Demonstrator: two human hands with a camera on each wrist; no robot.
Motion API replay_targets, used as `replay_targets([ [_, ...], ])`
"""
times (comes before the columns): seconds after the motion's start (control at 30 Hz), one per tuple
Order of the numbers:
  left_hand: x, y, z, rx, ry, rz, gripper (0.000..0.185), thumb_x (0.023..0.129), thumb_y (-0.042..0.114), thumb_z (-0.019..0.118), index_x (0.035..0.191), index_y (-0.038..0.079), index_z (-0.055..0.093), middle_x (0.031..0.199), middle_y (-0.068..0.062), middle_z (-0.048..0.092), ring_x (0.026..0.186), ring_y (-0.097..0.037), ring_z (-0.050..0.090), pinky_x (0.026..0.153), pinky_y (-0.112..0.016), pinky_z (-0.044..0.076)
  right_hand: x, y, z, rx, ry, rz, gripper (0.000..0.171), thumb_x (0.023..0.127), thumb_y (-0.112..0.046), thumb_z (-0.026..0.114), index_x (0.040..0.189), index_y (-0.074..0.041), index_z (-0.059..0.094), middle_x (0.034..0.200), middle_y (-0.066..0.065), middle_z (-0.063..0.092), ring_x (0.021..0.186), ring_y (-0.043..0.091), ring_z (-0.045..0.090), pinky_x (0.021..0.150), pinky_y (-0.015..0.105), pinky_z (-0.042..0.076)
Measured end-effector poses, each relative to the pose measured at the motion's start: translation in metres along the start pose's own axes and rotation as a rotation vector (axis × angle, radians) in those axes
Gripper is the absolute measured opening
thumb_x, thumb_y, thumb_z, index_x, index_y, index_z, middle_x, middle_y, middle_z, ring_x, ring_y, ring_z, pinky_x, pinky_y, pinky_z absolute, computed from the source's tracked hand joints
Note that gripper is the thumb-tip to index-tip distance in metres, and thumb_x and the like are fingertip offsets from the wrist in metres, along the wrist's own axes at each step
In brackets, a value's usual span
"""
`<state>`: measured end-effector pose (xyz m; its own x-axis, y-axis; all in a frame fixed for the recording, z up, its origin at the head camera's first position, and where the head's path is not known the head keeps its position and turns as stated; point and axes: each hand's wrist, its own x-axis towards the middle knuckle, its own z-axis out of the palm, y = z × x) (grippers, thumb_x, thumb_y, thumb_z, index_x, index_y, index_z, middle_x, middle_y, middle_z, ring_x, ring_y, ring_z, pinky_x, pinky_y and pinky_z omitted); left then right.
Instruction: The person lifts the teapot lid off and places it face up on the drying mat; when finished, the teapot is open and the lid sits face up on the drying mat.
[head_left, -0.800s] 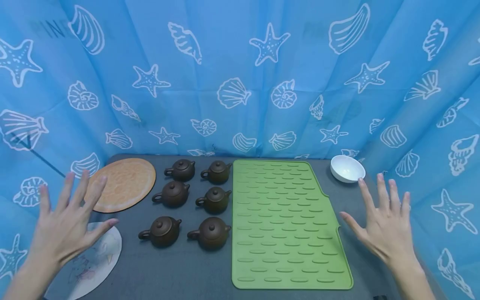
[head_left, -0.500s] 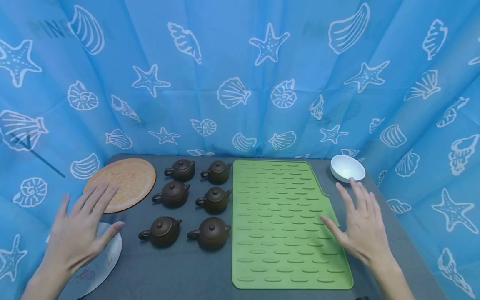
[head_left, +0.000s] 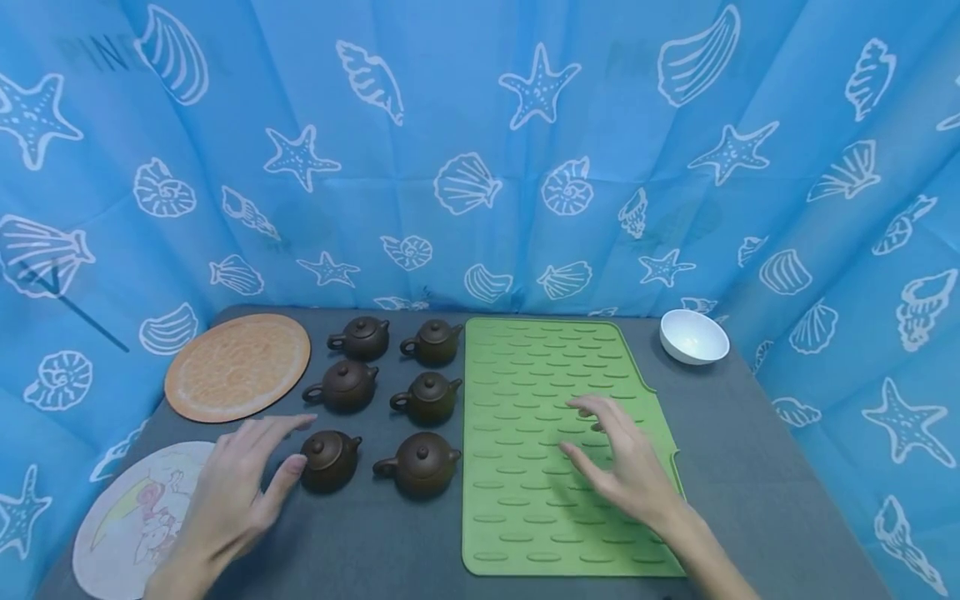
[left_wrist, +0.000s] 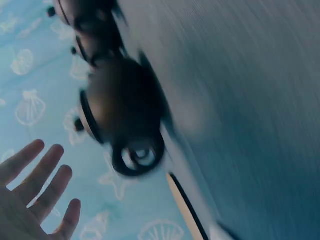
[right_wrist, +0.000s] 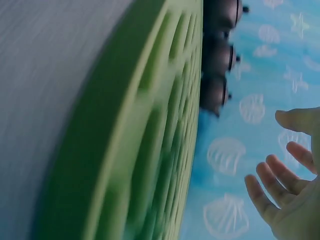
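Note:
Several small brown teapots stand in two columns on the grey table [head_left: 750,467]. My left hand [head_left: 296,442] reaches over the table with straight fingers, its thumb close beside the near-left teapot [head_left: 333,458] and hiding its handle. In the left wrist view that teapot [left_wrist: 125,107] shows a gap to my fingers [left_wrist: 40,185]. My right hand [head_left: 581,429] hovers with relaxed, spread fingers over the green ribbed mat [head_left: 555,367], holding nothing. The right wrist view shows the mat's edge [right_wrist: 145,140], three teapots [right_wrist: 217,57] beyond it, and my fingers [right_wrist: 280,185].
A white bowl [head_left: 693,336] sits at the back right corner. An orange round mat [head_left: 238,367] lies at the back left, and a white round mat with a drawing [head_left: 135,517] at the front left. Blue shell-print cloth [head_left: 480,167] surrounds the table.
Both hands have come down and inward from the table's sides. The left has moved right to the near-left teapot. The right has moved left over the green mat.

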<state>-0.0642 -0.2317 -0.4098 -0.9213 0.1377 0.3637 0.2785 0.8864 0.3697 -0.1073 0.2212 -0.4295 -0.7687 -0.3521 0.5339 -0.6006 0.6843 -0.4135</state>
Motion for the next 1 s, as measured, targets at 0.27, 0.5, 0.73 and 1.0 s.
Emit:
replay_targets([
  [0.27,0.0,0.03,0.02,-0.176,-0.097,-0.062,0.03,0.103,0.031,0.043,0.128,0.026,0.059,0.114,0.005,0.066,0.106,-0.015,0.061,0.088,-0.051,0.049,0.019,-0.036,0.032,0.311,-0.15,0.07,0.044,0.085,-0.021,0.074,0.126,-0.018,0.056,0.12,-0.001,0.062,0.105,0.01,0.06,0.08,0.032,0.057],
  [0.5,0.001,0.048,0.039,-0.234,-0.157,-0.175,0.033,0.101,0.05,0.04,0.12,0.033,0.061,0.104,0.014,0.065,0.091,-0.003,0.062,0.078,-0.031,0.053,0.033,-0.063,0.062,0.592,-0.259,0.135,0.034,0.088,-0.023,0.072,0.119,-0.021,0.059,0.113,0.001,0.064,0.101,0.02,0.063,0.079,0.029,0.058],
  [0.73,0.005,0.061,0.052,-0.287,-0.227,-0.303,0.023,0.094,0.039,0.061,0.114,0.028,0.066,0.099,0.013,0.063,0.07,0.0,0.055,0.062,-0.017,0.046,0.05,-0.086,0.086,0.67,-0.362,0.248,0.032,0.085,-0.029,0.074,0.113,-0.018,0.064,0.11,0.001,0.066,0.097,0.022,0.065,0.08,0.026,0.057],
  [1.0,0.01,0.065,0.058,-0.311,-0.267,-0.381,0.018,0.091,0.024,0.067,0.109,0.025,0.07,0.106,0.008,0.068,0.072,0.001,0.06,0.067,-0.02,0.048,0.063,-0.096,0.104,0.58,-0.353,0.271,0.025,0.082,-0.03,0.077,0.104,-0.02,0.069,0.099,-0.002,0.067,0.08,0.011,0.063,0.063,0.024,0.053],
])
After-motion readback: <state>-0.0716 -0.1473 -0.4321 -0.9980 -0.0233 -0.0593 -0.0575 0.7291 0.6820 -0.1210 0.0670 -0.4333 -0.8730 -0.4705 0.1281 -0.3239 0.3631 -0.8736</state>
